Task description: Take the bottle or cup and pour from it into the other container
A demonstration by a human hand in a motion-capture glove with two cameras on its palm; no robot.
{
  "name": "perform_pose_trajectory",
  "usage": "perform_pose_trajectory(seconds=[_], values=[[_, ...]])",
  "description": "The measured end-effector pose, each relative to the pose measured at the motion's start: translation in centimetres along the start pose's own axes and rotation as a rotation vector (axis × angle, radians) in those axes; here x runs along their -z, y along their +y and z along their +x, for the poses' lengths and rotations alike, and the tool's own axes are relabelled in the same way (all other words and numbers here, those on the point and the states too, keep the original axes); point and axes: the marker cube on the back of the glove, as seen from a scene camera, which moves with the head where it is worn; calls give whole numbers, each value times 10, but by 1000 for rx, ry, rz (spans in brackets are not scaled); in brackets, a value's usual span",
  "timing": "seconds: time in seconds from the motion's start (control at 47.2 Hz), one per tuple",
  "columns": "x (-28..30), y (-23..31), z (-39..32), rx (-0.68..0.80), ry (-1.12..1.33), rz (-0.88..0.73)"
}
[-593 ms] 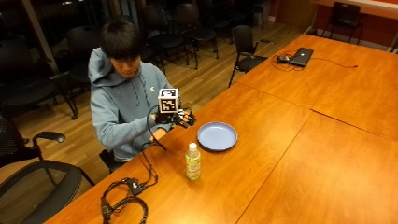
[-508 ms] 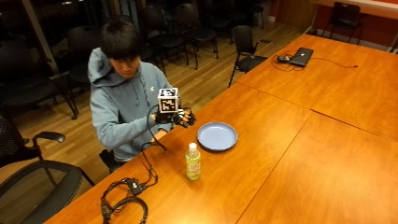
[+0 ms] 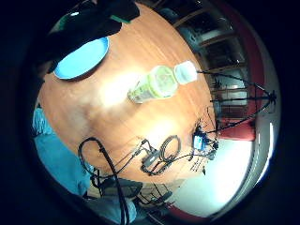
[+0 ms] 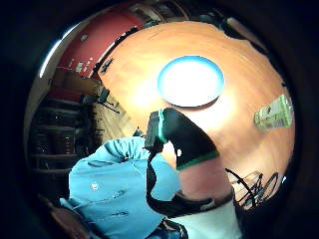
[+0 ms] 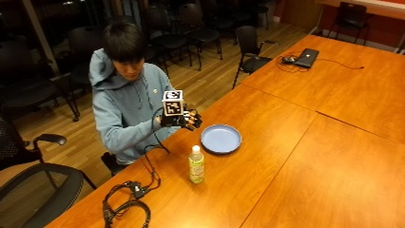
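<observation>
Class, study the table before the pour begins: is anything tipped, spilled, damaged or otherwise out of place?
Nothing stands out. The bottle stands upright with its cap on, apart from the blue plate, which lies flat on the table. No spill shows. The gloved right hand hangs above the table edge, holding nothing.

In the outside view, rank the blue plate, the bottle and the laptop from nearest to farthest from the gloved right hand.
1. Blue plate, on the table just beyond the gloved right hand.
2. Bottle, upright near the table's front edge.
3. Laptop, at the table's far end.
</observation>
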Motion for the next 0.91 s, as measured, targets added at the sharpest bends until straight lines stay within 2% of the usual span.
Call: perform_pose_trajectory(seconds=[0.318, 0.55, 0.741, 0.91], values=[[15, 27, 27, -82, -39, 100], [10, 57, 59, -159, -23, 88], [10, 78, 99, -227, -34, 78], [4, 103, 143, -292, -90, 166]])
